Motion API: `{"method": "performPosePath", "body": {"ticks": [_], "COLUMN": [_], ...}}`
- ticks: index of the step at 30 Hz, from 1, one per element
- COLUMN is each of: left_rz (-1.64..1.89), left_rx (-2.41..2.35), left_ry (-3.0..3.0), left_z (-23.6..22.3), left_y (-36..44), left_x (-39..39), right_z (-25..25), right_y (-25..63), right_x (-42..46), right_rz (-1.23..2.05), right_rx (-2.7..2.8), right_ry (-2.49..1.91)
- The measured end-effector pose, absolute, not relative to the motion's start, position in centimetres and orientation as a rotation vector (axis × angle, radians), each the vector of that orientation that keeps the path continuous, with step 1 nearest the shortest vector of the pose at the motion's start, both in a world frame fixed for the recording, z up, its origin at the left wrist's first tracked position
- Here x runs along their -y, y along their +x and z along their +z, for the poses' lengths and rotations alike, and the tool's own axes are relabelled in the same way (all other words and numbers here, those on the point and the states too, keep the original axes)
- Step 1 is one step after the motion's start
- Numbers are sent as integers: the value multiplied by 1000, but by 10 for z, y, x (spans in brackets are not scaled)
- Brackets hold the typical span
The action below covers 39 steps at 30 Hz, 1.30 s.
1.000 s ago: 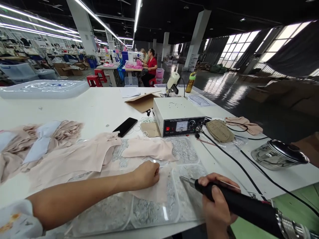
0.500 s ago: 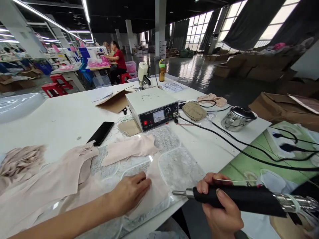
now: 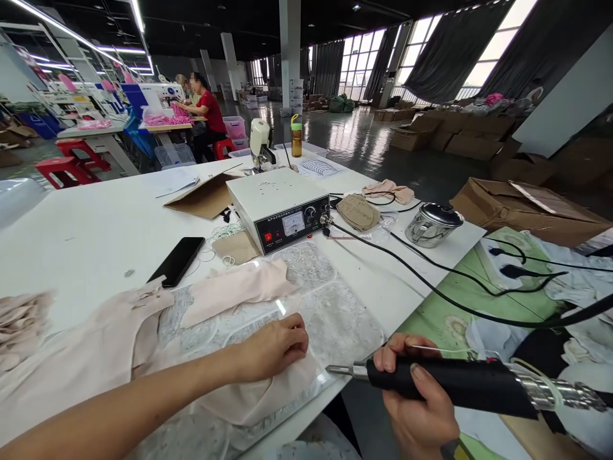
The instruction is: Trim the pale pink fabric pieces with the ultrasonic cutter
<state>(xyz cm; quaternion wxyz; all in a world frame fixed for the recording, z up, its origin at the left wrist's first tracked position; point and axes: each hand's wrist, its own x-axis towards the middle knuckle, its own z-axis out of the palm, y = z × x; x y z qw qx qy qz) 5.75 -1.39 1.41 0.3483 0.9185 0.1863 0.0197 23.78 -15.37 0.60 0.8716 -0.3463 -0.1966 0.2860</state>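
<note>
My left hand (image 3: 278,346) has its fingers curled and pressed together on a beige fabric piece (image 3: 268,397), which lies partly folded over a clear plastic sheet (image 3: 335,313) at the table's front edge. In my right hand (image 3: 417,396) is a black handheld ultrasonic welder (image 3: 453,382), held near-level just off the table edge. Its slim metal tip points left toward the sheet's corner. Farther back on the sheet lies another beige piece (image 3: 239,292). More beige fabric (image 3: 86,348) spreads to the left of my forearm.
Behind the sheet stand a control box (image 3: 292,227) with a dial and a black phone (image 3: 178,260). A lidded steel mug (image 3: 433,223) sits right, beside black cables (image 3: 402,291). A bottle (image 3: 296,139) stands at the back. Boxes (image 3: 527,207) flank the table; a person in red (image 3: 209,115) sits beyond.
My left hand has moved slightly right and up; the beige piece beneath it has folded over toward me, baring more of the plastic sheet. The view has shifted right. The welder stays in my right hand.
</note>
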Motion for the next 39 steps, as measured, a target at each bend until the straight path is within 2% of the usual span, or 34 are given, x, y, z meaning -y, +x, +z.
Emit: {"method": "performPosePath", "body": {"ticks": [27, 39], "left_rz": [62, 70], "left_rx": [-303, -312], "left_ry": [2167, 2167], "left_z": [24, 17], "left_y": [47, 32], "left_x": [1, -3], "right_z": [5, 4], "right_y": [229, 231], "right_x": [128, 101], "right_rz": [575, 746], "right_rx": [395, 384], "right_ry": [-669, -660]}}
